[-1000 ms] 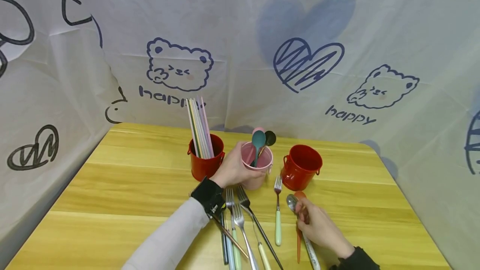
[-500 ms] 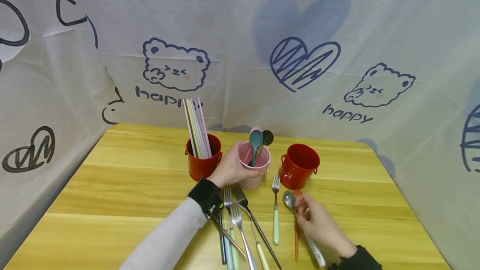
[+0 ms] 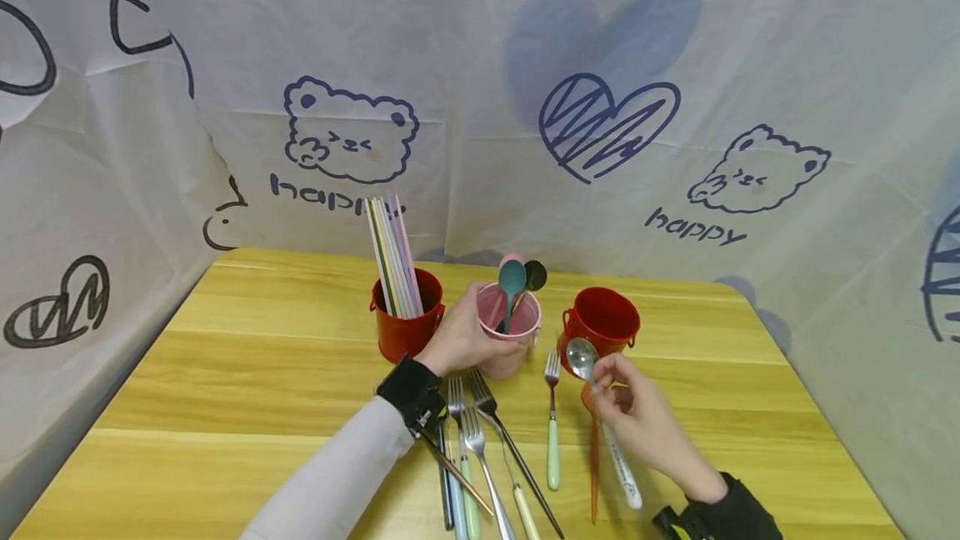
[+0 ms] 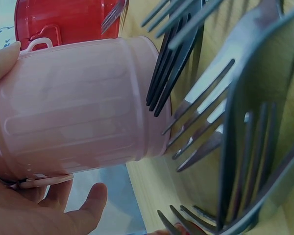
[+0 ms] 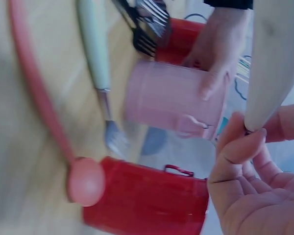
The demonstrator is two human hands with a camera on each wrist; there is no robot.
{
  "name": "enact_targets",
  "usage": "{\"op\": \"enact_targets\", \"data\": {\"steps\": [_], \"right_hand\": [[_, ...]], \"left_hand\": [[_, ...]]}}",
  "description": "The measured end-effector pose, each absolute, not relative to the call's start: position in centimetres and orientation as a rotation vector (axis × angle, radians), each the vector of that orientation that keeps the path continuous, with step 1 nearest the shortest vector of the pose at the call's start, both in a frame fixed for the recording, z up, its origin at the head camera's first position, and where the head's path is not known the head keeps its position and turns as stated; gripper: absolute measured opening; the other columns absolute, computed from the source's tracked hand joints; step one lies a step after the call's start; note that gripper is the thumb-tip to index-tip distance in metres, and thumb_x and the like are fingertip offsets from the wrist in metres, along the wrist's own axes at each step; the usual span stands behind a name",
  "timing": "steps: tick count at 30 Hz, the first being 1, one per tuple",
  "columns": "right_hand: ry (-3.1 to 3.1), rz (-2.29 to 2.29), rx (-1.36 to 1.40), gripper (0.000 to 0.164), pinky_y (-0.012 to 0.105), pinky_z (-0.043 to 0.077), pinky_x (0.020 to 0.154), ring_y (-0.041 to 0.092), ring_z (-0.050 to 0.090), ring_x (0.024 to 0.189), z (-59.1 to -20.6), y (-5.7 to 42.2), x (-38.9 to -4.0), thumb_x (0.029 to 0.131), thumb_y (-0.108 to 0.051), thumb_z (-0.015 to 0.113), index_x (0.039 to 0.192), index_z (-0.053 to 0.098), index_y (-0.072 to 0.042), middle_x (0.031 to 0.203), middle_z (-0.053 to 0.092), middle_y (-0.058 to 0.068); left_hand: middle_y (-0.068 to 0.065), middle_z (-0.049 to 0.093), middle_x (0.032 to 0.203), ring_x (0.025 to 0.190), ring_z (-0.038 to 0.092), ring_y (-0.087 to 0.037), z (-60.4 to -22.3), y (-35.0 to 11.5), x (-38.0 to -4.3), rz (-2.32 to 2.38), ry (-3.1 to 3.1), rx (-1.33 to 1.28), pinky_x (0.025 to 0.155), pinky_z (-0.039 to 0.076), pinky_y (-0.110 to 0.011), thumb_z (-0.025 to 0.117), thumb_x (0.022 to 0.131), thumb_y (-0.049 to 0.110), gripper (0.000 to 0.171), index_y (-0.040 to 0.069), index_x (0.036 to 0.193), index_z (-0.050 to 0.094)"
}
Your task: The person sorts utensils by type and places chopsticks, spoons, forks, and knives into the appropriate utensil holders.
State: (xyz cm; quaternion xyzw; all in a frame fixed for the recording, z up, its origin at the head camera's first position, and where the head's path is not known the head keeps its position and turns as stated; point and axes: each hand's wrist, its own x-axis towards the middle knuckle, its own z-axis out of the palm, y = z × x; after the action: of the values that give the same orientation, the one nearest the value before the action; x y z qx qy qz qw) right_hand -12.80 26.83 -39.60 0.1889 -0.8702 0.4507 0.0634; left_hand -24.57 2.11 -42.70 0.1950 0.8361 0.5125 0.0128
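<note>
My left hand (image 3: 467, 338) grips the pink bucket (image 3: 502, 367) near its rim, from the left side. Inside it stand several spoons, among them a teal spoon (image 3: 513, 280) and a black spoon (image 3: 536, 275), bowls up. My right hand (image 3: 637, 415) pinches a metal spoon (image 3: 582, 357) with a pale handle between thumb and forefinger. Its bowl points up, overlapping the right red bucket (image 3: 611, 315) in the head view. The right wrist view shows the pale spoon handle (image 5: 272, 58) close up. An orange spoon (image 3: 595, 473) lies on the table beside it.
Left of the pink bucket stands another red bucket (image 3: 401, 340) with long pale sticks (image 3: 393, 265). Several forks, including a silver fork (image 3: 474, 436), lie in front of my left hand. A green-handled fork (image 3: 553, 452) lies before the right red bucket. A cloth backdrop (image 3: 480, 148) rises behind.
My right hand has lifted the metal spoon off the table, moving it up and towards the right red bucket. The left hand stays on the pink bucket.
</note>
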Motion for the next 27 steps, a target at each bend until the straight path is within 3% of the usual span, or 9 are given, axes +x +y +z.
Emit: {"op": "enact_targets", "data": {"steps": [7, 17, 27], "right_hand": [[-2.48, 1.38, 0.483, 0.018, 0.023, 0.048, 0.056, 0.018, 0.054, 0.069, -37.7, 26.1, -14.6, 0.088, 0.006, 0.058, 0.103, 0.052, -0.002, 0.086, 0.054, 0.008], [-2.228, 1.558, 0.472, 0.019, 0.017, 0.048, 0.057, 0.02, 0.056, 0.07, -35.9, 24.4, -17.2, 0.09, 0.004, 0.056, 0.108, 0.049, 0.005, 0.091, 0.056, 0.018], [-2.047, 1.522, 0.477, 0.017, 0.016, 0.051, 0.068, 0.034, 0.056, 0.074, -32.9, 21.9, -18.4, 0.09, 0.012, 0.051, 0.105, 0.045, 0.014, 0.093, 0.052, 0.026]], "left_hand": [[-0.006, 0.054, 0.124, 0.111, 0.054, -0.021, -42.5, 2.4, -24.5, 1.605, 2.609, 0.619, 0.094, 0.046, -0.041, 0.087, 0.062, 0.031, 0.089, 0.009, 0.133, 0.038], [-0.007, 0.054, 0.124, 0.111, 0.053, -0.022, -42.3, 2.5, -24.3, 1.624, 2.599, 0.62, 0.094, 0.047, -0.043, 0.087, 0.063, 0.035, 0.089, 0.01, 0.133, 0.037], [-0.005, 0.055, 0.123, 0.112, 0.053, -0.022, -42.5, 2.8, -24.4, 1.634, 2.598, 0.563, 0.096, 0.045, -0.045, 0.087, 0.063, 0.034, 0.088, 0.011, 0.133, 0.039]]}}
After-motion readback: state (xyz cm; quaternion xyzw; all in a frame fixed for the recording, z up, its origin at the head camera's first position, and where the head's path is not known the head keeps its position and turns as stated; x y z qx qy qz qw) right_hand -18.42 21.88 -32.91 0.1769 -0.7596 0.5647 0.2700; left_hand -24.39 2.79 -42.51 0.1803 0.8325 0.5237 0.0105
